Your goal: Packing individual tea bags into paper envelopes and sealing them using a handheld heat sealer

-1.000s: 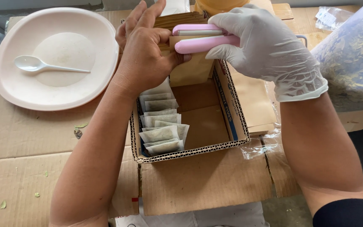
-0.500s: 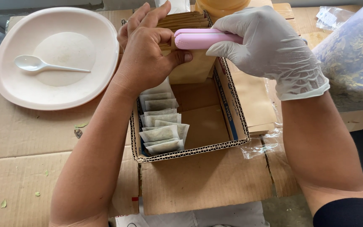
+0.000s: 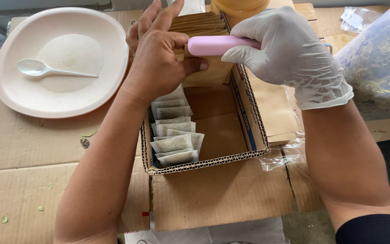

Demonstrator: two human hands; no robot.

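Note:
My bare left hand (image 3: 159,58) pinches a brown paper pouch (image 3: 206,74) at its upper edge, thumb in front, over the open cardboard box (image 3: 249,122). My gloved right hand (image 3: 290,47) grips a pink hand-held sealer (image 3: 217,45), whose jaws are pressed together along the top of that pouch. Inside the box, on the left, lies a row of several small filled tea bags (image 3: 174,131). More brown pouches (image 3: 199,22) stand stacked behind my left hand.
A white plate (image 3: 109,86) holding a white plastic spoon (image 3: 46,68) sits at the far left. A clear bag of dried leaves (image 3: 380,68) lies at the right. Flat brown pouches (image 3: 274,108) lie right of the box. Cardboard sheets (image 3: 23,153) cover the surface.
The pink sealer's two jaws, apart a second ago, have come together on the pouch's top edge. My hands have stayed in place.

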